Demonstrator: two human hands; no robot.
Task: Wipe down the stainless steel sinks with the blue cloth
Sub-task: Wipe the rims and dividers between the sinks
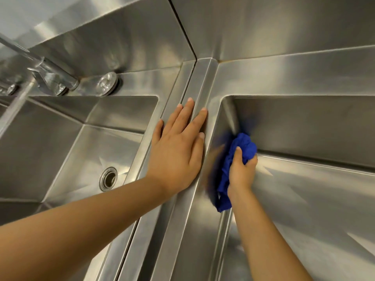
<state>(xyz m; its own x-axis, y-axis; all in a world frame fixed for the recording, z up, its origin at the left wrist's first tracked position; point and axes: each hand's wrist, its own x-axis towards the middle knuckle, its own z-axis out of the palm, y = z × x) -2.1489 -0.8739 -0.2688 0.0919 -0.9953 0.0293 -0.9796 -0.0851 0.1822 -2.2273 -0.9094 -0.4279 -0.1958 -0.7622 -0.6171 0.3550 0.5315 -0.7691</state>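
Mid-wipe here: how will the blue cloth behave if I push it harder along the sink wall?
Probably floppy: the cloth is bunched in the right hand, with a tail hanging below. Likely light and compressible, given its crumpled folds. It may slide easily on the smooth steel wall.

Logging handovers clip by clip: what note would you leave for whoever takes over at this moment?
Left hand: flat, fingers straight, resting on the divider between the two basins.
Right hand: grips the bunched blue cloth, pressed to the left wall of the right sink, near its back corner.
Left sink, with its drain, lies across the divider; faucet behind it.
Done: wiping of the right sink is under way; which surfaces are finished cannot be told.
Left: probably the rest of the right sink, then the left sink.
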